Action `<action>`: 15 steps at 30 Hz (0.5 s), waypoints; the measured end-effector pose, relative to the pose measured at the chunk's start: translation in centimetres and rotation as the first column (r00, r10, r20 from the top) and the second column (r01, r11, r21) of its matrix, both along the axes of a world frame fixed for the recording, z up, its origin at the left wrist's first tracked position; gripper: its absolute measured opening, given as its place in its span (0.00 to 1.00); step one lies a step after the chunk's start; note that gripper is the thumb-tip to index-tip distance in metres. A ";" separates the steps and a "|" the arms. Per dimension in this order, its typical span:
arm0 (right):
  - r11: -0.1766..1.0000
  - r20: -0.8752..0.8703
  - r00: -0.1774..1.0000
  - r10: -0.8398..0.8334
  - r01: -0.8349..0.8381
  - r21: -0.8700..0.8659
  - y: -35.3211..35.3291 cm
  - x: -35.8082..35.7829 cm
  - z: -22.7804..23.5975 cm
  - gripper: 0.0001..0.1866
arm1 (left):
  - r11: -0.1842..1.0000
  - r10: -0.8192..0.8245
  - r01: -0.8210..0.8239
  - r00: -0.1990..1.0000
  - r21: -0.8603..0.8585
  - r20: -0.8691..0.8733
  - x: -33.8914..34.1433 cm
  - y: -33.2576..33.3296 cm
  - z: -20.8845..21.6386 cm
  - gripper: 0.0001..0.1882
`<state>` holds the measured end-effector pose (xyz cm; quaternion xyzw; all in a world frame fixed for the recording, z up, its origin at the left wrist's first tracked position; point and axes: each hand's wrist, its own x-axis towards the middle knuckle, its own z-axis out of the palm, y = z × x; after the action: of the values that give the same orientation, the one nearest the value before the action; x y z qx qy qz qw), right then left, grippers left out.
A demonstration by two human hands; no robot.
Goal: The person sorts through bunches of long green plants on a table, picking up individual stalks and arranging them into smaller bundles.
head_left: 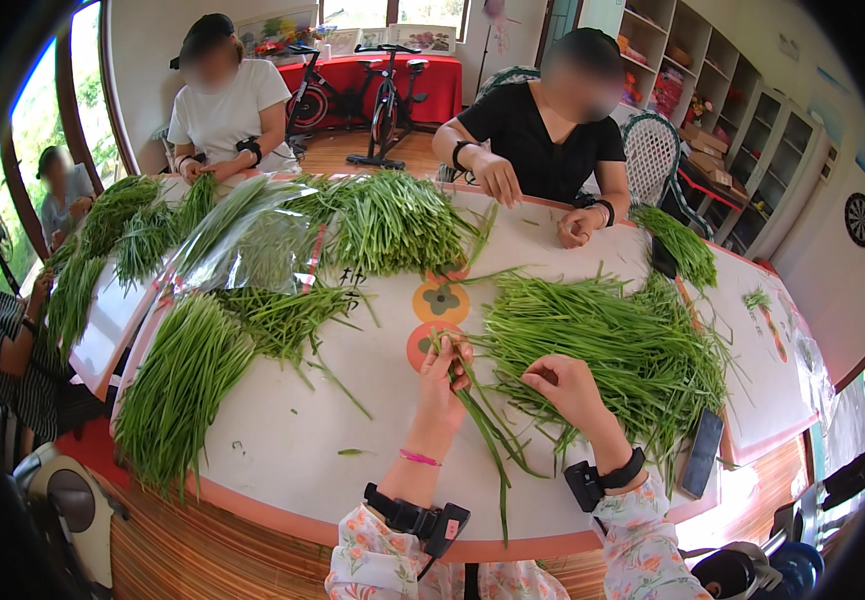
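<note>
My left hand (445,378) is closed around a few green chives (493,430), whose long leaves trail down toward the table's near edge. To its right, my right hand (565,388) has its fingers curled into a pinch at the near side of a large chive pile (603,340). Whether anything small sits between those fingertips cannot be made out. The two hands are apart, both over the white table (293,445). Another chive bundle (183,375) lies at the left, with loose leaves strewn beside it.
A dark phone (703,453) lies at the right edge. Clear plastic sheeting (253,235) covers part of the chives farther back, beside another heap (393,220). Across the table sit a person in black (553,130) and a person in white (238,110); others are at the far left.
</note>
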<state>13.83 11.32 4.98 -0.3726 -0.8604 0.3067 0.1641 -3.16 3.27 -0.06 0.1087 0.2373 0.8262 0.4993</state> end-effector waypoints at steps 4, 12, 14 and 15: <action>0.939 0.086 0.996 -0.013 -0.018 0.344 -0.1 -0.1 -1.7 0.06 | 0.994 -0.088 0.087 0.996 0.059 0.026 -0.3 0.0 -0.3 0.10; 0.885 -0.094 0.995 0.039 0.010 0.466 0.1 -0.4 -1.7 0.05 | 0.991 -0.086 0.065 0.978 -0.116 -0.191 0.5 -0.2 -0.1 0.14; 0.914 -0.203 0.978 0.056 0.032 0.405 -0.4 -0.9 -1.1 0.05 | 0.994 -0.049 0.009 0.930 -0.110 -0.365 0.8 -0.1 0.0 0.14; 0.943 -0.251 0.966 0.058 0.030 0.332 -0.8 -1.0 -0.8 0.05 | 0.994 -0.034 -0.015 0.894 -0.105 -0.447 1.1 0.0 0.0 0.14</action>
<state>12.80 10.55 4.20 -0.2903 -0.8738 0.2040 0.3327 -2.08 3.31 -0.09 0.2708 0.3885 0.7628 0.4404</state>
